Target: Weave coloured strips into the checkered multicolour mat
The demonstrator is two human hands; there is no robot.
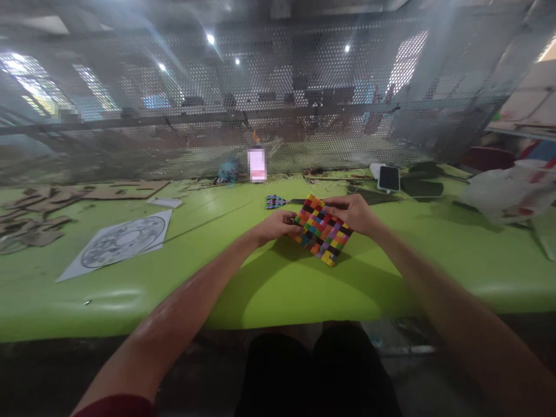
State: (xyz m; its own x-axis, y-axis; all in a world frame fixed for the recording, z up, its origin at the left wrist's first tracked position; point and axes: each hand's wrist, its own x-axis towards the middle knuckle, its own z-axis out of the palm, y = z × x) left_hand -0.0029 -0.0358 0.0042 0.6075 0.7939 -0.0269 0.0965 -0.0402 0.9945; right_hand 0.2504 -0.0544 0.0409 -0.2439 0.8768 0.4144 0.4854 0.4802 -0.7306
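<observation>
A square woven piece [322,230] in a multicoloured checker of red, orange, yellow, green, purple and black is held tilted above the green tabletop. My left hand [278,226] is closed on its left edge, thumb towards me. On its upper right edge my right hand [350,209] grips with the fingers bent over the rim. What lies behind the piece is hidden. Just past it, a smaller patterned piece in blue and purple [275,201] with a dark strip lies on the table.
Brown cardboard scraps [121,190] and a paper with a ring-shaped drawing [130,237] lie to the left. At the back stand a lit phone screen [257,165] and a perforated metal screen [286,104]. A white-framed device [388,179] and a plastic bag [506,188] are on the right.
</observation>
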